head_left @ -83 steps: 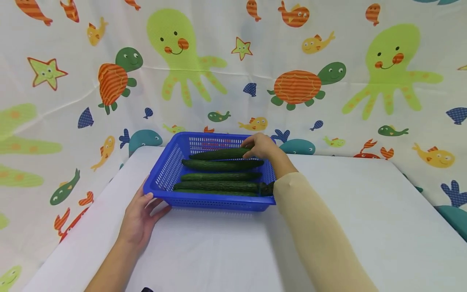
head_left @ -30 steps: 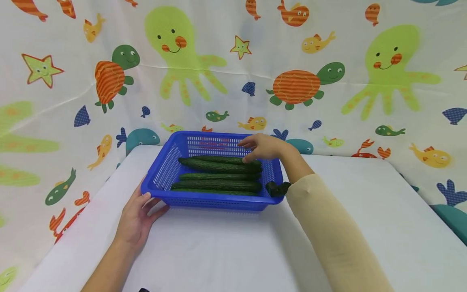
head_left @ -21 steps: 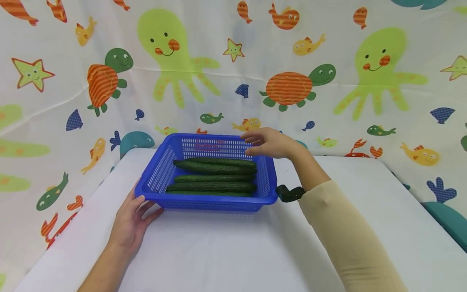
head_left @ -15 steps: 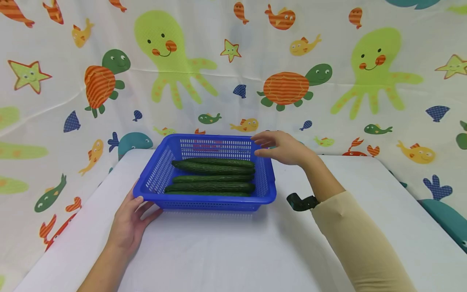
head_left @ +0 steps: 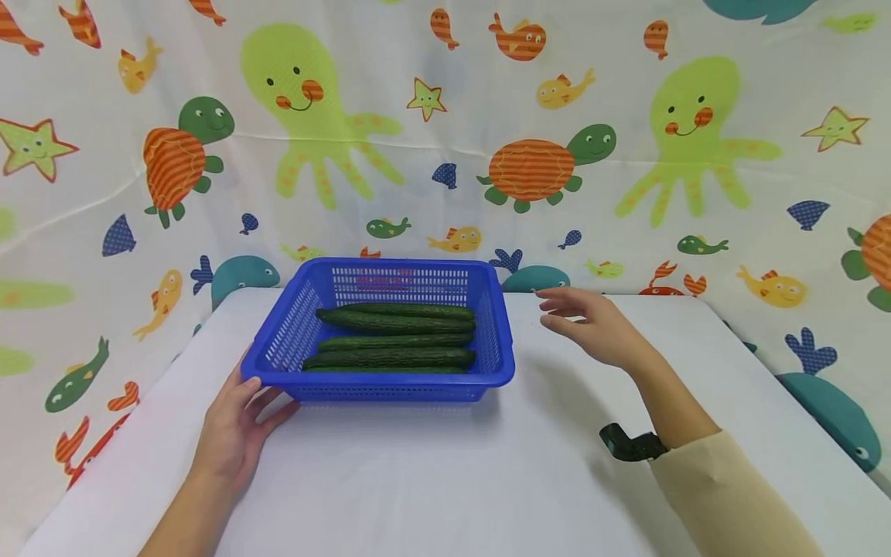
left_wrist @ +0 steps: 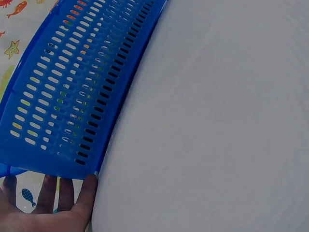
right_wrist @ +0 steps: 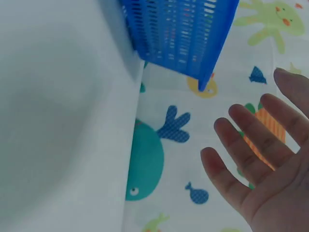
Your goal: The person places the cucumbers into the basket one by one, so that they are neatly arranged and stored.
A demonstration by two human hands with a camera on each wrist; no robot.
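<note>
A blue perforated plastic basket sits on the white table with several long dark-green cucumbers lying lengthwise inside. My left hand holds its near left corner, one digit at the rim and the others spread below it. In the left wrist view the fingertips of the left hand meet the basket's end wall. To the basket's right, my right hand hovers above the table with nothing in it. Its fingers are spread and loosely bent in the right wrist view, apart from the basket.
The white-covered table stretches on both sides of the basket. A white curtain printed with sea animals hangs right behind it. My right wrist wears a black strapped device, below a beige sleeve.
My right hand has let go of the rear cucumber, risen out of the basket and moved right and clear of it. The left hand stays at the basket's corner. The view has shifted slightly right.
</note>
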